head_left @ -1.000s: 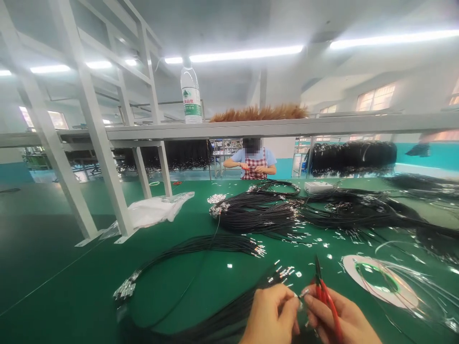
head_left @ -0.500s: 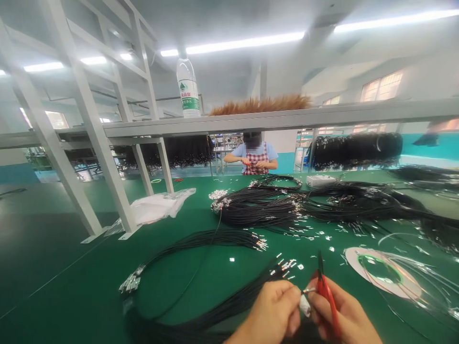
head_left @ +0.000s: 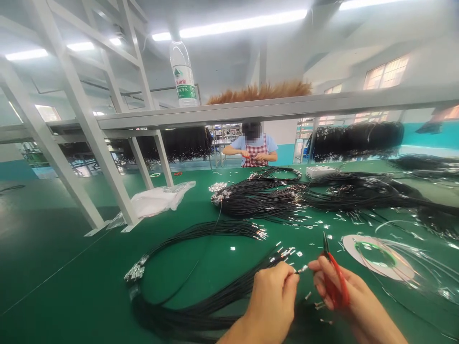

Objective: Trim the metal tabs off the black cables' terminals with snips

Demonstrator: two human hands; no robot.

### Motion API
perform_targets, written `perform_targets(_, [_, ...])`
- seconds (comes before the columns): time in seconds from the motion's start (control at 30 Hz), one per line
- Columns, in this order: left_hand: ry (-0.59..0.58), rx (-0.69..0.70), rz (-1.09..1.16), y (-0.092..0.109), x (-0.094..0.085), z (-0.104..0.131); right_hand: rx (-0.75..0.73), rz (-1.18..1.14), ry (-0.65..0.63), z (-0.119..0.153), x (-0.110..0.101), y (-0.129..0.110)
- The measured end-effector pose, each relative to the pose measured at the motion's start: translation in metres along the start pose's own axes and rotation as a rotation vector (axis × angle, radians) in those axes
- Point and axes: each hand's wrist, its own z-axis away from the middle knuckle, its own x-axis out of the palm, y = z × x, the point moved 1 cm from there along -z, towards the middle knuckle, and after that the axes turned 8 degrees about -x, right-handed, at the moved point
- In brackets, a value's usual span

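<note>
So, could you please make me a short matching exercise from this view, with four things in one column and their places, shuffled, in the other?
Things:
1. Labelled bottle
2. Red-handled tool
3. Whitish plastic bag
4. White disc with a green inner ring

Places:
A. On the green tabletop, by the frame legs
B. Lying to the right of both hands
C. Standing on the raised shelf
D. Held in the right hand

Right pairs: 1-C, 2-D, 3-A, 4-B
</note>
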Motion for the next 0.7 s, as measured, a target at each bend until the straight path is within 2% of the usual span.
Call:
perform_targets(0.13, [0.129, 0.239, -0.432, -0.006, 0.004, 0.002, 0.046, -0.008, -0.092, 0.002, 0.003, 0.004])
perform_targets(0.2, [0.156, 0.280, -0.499, -0.008, 0.006, 0.003, 0.053, 0.018, -0.139, 0.003, 0.005, 0.007])
perform_targets(0.27, [0.155, 0.272, -0.469, -0.008, 0.007, 0.004, 0.047, 0.045, -0.153, 0.003, 0.007, 0.008])
perform_targets(0.33, [0.104, 0.209, -0.328, -0.006, 0.005, 0.003, 0.022, 0.063, -0.152, 0.003, 0.008, 0.009])
perform_targets(0.43, [-0.068, -0.029, 0.090, -0.001, 0.000, 0.000, -0.055, 0.175, -0.143, 0.001, 0.004, 0.014])
perform_targets(0.53, [-0.211, -0.268, 0.483, 0.000, -0.003, -0.005, -0.209, 0.556, 0.002, -0.008, -0.008, 0.019])
perform_targets(0.6, [-0.265, -0.323, 0.636, -0.002, -0.003, -0.008, -0.278, 0.740, 0.110, -0.014, -0.017, 0.019])
perform_targets(0.63, [-0.298, -0.325, 0.696, -0.004, -0.003, -0.010, -0.274, 0.735, 0.127, -0.016, -0.019, 0.018])
perform_targets(0.7, [-0.369, -0.303, 0.785, -0.008, -0.001, -0.012, -0.214, 0.543, 0.098, -0.018, -0.020, 0.016])
